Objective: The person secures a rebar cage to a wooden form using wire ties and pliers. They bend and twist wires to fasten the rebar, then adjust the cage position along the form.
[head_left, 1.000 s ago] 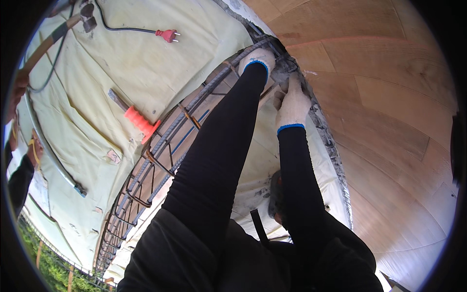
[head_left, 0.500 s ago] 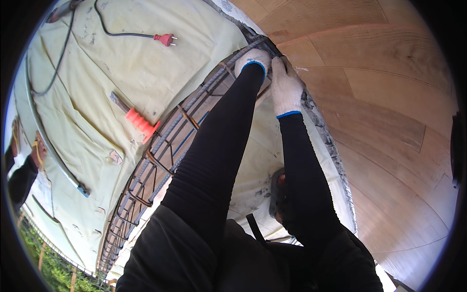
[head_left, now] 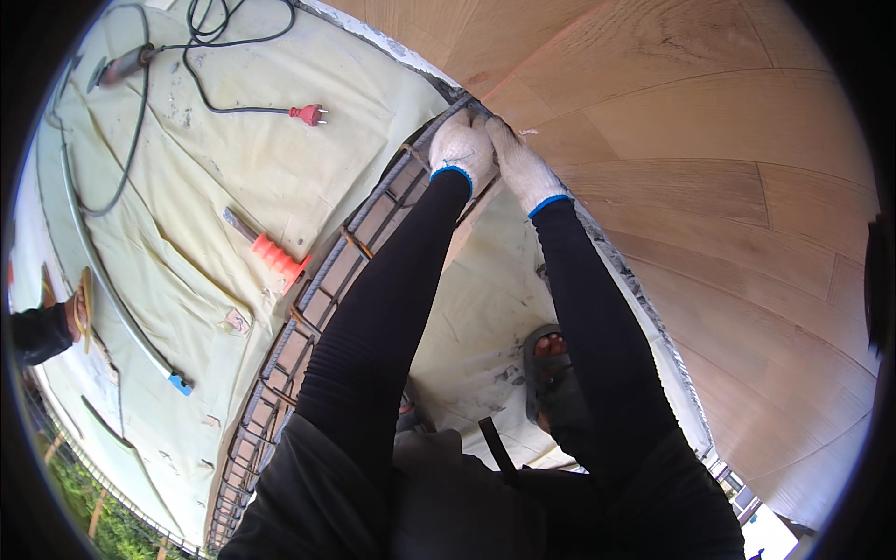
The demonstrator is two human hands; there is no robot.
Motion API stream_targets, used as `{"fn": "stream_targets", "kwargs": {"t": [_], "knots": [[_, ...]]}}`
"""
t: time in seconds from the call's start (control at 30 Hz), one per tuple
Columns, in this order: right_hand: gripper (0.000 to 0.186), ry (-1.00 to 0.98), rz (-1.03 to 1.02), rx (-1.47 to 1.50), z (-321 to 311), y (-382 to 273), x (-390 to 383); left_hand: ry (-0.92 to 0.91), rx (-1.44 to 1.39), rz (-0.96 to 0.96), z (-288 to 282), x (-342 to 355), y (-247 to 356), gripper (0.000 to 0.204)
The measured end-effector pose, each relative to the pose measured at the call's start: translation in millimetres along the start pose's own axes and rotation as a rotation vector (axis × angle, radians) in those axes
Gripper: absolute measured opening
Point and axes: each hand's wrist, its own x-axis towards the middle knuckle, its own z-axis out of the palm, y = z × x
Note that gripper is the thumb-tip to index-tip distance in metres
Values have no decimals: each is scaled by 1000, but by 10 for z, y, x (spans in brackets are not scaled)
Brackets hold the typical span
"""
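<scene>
My left hand [head_left: 461,149], in a white knit glove with a blue cuff, is curled closed at the far end of a rebar cage [head_left: 377,193]. Right beside it, my right hand [head_left: 525,170], gloved the same way, has its fingers bent in against the left one. Both hands meet at the corner where the cage reaches a wood-plank surface [head_left: 700,224]. Whatever lies between the fingertips is hidden by the gloves. A chisel [head_left: 276,259] with an orange ribbed handle and guard lies left of the cage on a pale cloth sheet [head_left: 187,168].
Farther left lie a power tool [head_left: 126,65] with a disc, its dark cord, a red plug [head_left: 308,115] and a curved grey tube [head_left: 103,247] with a blue end. At the left edge is another person's hand [head_left: 75,315]. Below my arms, a sandalled foot [head_left: 551,359] stands on the sheet.
Both hands sit slightly lower and farther left in view, still together at the cage's end. The view has shifted, bringing the disc tool and the sandalled foot more into sight.
</scene>
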Motion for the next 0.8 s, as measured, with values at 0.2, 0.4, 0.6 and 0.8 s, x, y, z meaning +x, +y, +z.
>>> {"fn": "stream_targets", "kwargs": {"t": [0.2, 0.4, 0.6, 0.8], "knots": [[44, 3, -142, -551, 40, 109, 34, 88, 117, 87, -141, -324, 378, 33], [39, 102, -168, -786, 106, -58, 63, -71, 283, 247, -311, -181, 369, 31], [41, 135, -32, -296, 8, -286, 52, -74, 236, 387, -335, -137, 240, 37], [33, 533, 232, 230, 227, -395, -742, -120, 346, 380, -367, -162, 373, 35]]}}
